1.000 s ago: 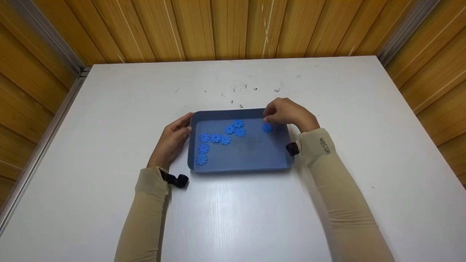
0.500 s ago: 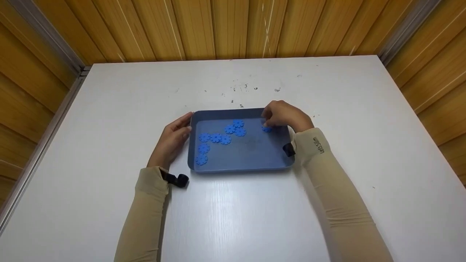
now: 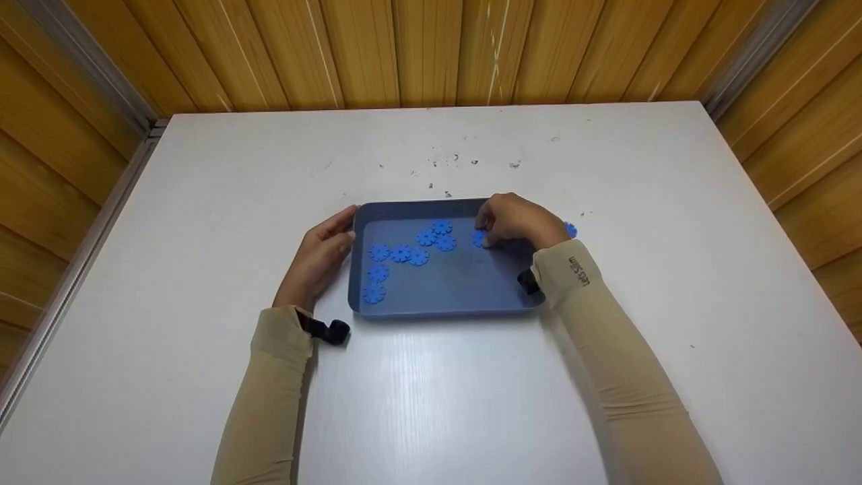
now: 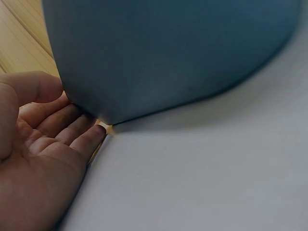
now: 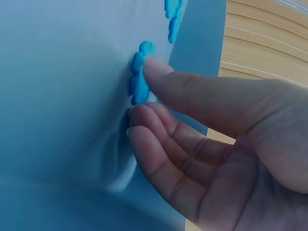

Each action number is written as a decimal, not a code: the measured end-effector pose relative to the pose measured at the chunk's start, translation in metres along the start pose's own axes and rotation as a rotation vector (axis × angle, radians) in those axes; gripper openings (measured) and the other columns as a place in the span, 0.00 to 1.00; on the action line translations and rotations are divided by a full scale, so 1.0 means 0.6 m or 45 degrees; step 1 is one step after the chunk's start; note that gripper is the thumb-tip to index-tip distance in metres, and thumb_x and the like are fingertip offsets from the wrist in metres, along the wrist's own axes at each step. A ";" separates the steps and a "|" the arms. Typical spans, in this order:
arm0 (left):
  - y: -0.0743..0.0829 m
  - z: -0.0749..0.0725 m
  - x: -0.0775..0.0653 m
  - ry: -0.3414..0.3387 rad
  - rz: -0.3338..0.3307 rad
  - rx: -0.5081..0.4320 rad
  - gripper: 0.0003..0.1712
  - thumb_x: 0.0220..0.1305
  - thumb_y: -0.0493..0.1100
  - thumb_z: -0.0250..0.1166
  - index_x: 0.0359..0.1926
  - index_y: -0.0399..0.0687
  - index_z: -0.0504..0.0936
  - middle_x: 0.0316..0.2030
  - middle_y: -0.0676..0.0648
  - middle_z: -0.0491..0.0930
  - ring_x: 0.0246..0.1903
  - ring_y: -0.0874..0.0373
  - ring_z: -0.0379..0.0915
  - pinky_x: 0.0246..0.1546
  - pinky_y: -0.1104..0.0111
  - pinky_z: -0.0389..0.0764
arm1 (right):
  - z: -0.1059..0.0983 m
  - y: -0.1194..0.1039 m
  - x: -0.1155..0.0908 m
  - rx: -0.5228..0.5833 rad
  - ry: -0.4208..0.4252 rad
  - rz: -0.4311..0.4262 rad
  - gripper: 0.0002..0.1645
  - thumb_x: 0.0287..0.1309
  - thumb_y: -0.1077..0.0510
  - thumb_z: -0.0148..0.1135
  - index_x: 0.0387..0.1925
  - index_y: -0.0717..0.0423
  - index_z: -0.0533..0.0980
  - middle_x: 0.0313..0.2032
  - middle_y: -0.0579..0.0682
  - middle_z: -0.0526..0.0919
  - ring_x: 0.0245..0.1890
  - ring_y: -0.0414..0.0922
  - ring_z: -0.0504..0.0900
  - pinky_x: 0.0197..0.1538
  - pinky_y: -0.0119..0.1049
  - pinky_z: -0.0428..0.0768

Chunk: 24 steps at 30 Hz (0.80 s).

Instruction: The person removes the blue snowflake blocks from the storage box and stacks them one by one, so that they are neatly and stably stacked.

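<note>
A shallow blue-grey tray (image 3: 465, 289) lies on the white table. My left hand (image 3: 318, 259) rests against its left wall from outside; in the left wrist view the thumb (image 4: 45, 86) and fingertips touch the tray's side. Inside the tray, my right hand (image 3: 522, 221) pinches a blue flower-shaped disc (image 3: 479, 238) with notched edges. In the right wrist view my thumb (image 5: 168, 79) lies on the near face of this disc (image 5: 138, 86), while curled fingers sit below and behind it. Several matching discs (image 3: 401, 253) lie flat in the tray's left and back middle, some overlapping.
Another blue disc (image 3: 570, 230) shows just beyond my right wrist, outside the tray on the table. Dark scuff marks (image 3: 456, 159) dot the white table (image 3: 431, 397) behind the tray. Wood-look panels (image 3: 424, 54) stand along the back and sides.
My right hand has moved left and slightly toward me, shifting the disc under its fingers to the left. The disc beyond the right wrist has come into view. The left hand stays put.
</note>
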<state>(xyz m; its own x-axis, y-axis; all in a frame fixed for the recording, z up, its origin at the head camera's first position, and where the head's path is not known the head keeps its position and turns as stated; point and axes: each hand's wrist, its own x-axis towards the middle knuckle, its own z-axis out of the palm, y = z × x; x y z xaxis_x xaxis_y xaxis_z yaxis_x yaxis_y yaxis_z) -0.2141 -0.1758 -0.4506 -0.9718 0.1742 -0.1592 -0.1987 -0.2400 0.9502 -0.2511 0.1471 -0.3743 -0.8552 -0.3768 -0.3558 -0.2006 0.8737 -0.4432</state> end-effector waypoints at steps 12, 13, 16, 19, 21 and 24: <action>0.002 0.000 -0.001 -0.003 -0.017 0.022 0.33 0.65 0.28 0.48 0.71 0.47 0.62 0.72 0.48 0.59 0.72 0.59 0.53 0.71 0.68 0.58 | 0.011 -0.003 0.005 0.021 -0.083 -0.032 0.12 0.47 0.61 0.72 0.36 0.57 0.79 0.31 0.50 0.79 0.30 0.43 0.75 0.33 0.32 0.73; 0.002 0.000 -0.001 -0.001 -0.018 0.016 0.33 0.65 0.27 0.48 0.71 0.47 0.62 0.72 0.48 0.59 0.72 0.59 0.53 0.71 0.68 0.58 | 0.011 -0.003 0.005 0.028 -0.079 -0.034 0.12 0.47 0.62 0.72 0.36 0.57 0.79 0.31 0.50 0.79 0.30 0.44 0.75 0.33 0.32 0.73; 0.003 0.000 -0.001 -0.001 -0.017 0.006 0.33 0.65 0.27 0.48 0.71 0.46 0.62 0.72 0.47 0.59 0.72 0.59 0.53 0.71 0.67 0.58 | 0.014 -0.001 0.006 0.044 -0.045 -0.059 0.13 0.48 0.63 0.72 0.37 0.57 0.79 0.33 0.51 0.79 0.32 0.45 0.76 0.36 0.34 0.75; 0.003 0.000 -0.002 -0.005 -0.014 0.019 0.33 0.65 0.28 0.49 0.71 0.46 0.62 0.72 0.47 0.58 0.72 0.58 0.53 0.72 0.66 0.57 | 0.016 0.000 0.006 0.054 -0.018 -0.072 0.16 0.48 0.64 0.71 0.42 0.58 0.79 0.38 0.54 0.80 0.36 0.46 0.77 0.40 0.37 0.77; 0.002 0.000 -0.002 -0.006 -0.015 0.033 0.32 0.66 0.29 0.50 0.71 0.47 0.62 0.72 0.48 0.58 0.72 0.59 0.52 0.73 0.65 0.55 | 0.016 0.001 0.007 0.053 -0.016 -0.076 0.16 0.48 0.65 0.71 0.42 0.58 0.80 0.39 0.55 0.80 0.38 0.47 0.77 0.43 0.38 0.77; 0.003 0.000 -0.002 -0.002 -0.022 0.039 0.32 0.66 0.29 0.50 0.71 0.48 0.63 0.72 0.49 0.58 0.72 0.59 0.52 0.73 0.65 0.53 | 0.016 0.001 0.007 0.049 -0.023 -0.067 0.16 0.48 0.64 0.71 0.42 0.58 0.80 0.39 0.54 0.80 0.37 0.47 0.77 0.42 0.37 0.77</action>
<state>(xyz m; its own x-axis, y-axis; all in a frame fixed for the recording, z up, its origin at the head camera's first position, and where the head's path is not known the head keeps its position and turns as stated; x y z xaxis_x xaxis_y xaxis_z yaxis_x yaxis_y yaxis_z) -0.2134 -0.1763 -0.4488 -0.9680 0.1798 -0.1752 -0.2115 -0.2078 0.9550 -0.2504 0.1431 -0.3844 -0.8350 -0.4278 -0.3461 -0.2261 0.8401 -0.4930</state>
